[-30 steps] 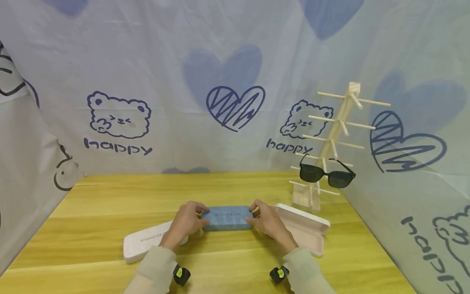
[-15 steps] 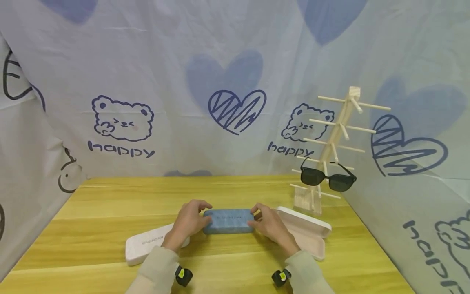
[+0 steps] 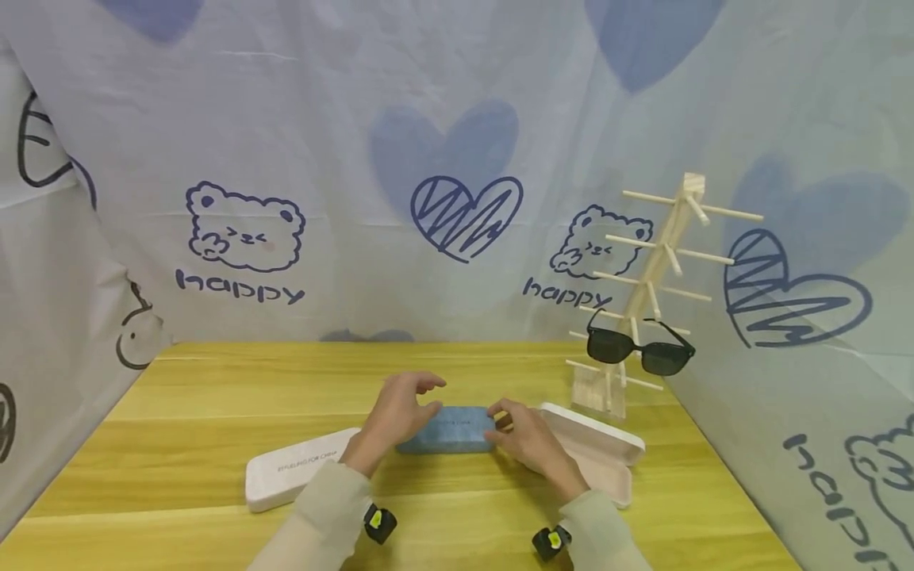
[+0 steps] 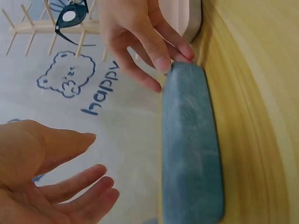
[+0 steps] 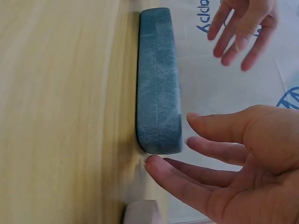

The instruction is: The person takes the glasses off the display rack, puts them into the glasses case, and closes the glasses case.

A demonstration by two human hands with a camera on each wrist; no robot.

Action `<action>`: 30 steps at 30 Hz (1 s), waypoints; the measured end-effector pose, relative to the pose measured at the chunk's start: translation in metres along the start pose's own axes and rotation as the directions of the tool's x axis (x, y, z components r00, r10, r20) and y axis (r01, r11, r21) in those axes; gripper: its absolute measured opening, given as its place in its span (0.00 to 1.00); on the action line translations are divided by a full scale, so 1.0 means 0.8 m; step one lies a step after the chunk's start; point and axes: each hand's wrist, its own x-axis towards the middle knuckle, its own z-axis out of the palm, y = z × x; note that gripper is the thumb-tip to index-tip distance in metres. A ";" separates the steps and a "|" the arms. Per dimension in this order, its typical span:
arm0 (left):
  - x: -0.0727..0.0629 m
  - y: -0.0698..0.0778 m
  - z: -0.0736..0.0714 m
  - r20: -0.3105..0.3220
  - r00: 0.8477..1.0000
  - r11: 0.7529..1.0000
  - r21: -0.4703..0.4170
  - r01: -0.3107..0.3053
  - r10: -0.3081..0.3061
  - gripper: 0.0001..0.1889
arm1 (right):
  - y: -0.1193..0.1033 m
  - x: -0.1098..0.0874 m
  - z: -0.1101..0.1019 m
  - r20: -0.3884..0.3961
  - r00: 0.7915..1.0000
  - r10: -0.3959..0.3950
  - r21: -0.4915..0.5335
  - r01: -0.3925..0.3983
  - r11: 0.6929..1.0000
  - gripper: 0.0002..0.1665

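Observation:
A closed blue glasses case (image 3: 446, 440) lies on the table in front of me, faint lettering on its lid. My left hand (image 3: 396, 408) is raised over the case's left part with fingers spread; the left wrist view shows a gap between this hand (image 4: 60, 182) and the case (image 4: 191, 140). At the opposite end is my right hand (image 3: 524, 434), thumb and fingers loosely bent about the corner. In the right wrist view those fingertips (image 5: 156, 165) sit right by the case's end (image 5: 161, 135), not squeezing it.
A closed white glasses case (image 3: 293, 472) lies at left. An open white case (image 3: 596, 452) lies at right, behind my right hand. Beyond it stands a wooden peg rack (image 3: 653, 274) bearing black sunglasses (image 3: 635, 349). A printed curtain (image 3: 343, 159) surrounds the yellow wooden table (image 3: 236, 388).
My left hand has come off the blue case's left end, moving up and right over it. The right hand's fingers have loosened slightly at the right end. The case stays in place.

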 end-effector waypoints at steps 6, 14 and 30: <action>0.013 0.027 0.007 0.028 0.998 0.998 -0.004 -0.059 0.059 0.15 | -0.004 -0.008 -0.017 -0.025 1.000 0.000 0.012 0.000 1.000 0.17; 0.034 0.068 0.009 0.038 0.992 0.992 0.023 -0.125 0.124 0.16 | -0.021 -0.032 -0.089 -0.053 0.997 -0.063 0.022 0.064 0.998 0.19; 0.094 0.129 0.017 0.118 0.977 0.981 -0.108 -0.164 0.176 0.19 | 0.008 -0.102 -0.251 -0.491 0.871 0.006 -0.241 -0.142 0.960 0.22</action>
